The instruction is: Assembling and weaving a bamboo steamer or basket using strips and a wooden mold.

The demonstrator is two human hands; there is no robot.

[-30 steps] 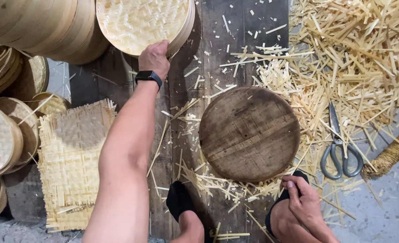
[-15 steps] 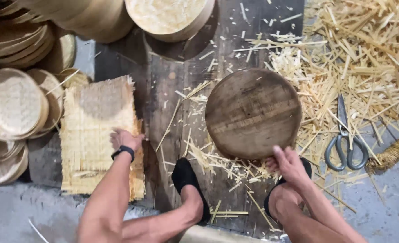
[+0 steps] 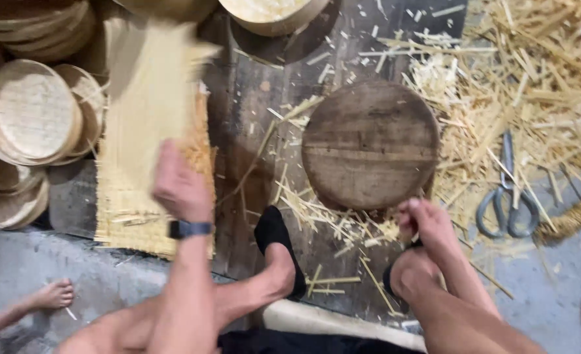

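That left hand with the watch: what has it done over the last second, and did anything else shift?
The left hand came back from the far round bamboo lid to the stack of woven mats, took hold of the top woven mat and is lifting it, blurred. The right hand moved from the knee up to the edge of the round wooden block. The block, scissors and both shoes stayed put.

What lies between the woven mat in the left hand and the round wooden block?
Only loose bamboo strips on the dark boards. The left hand lifts the woven mat; the round wooden block has a bare top.
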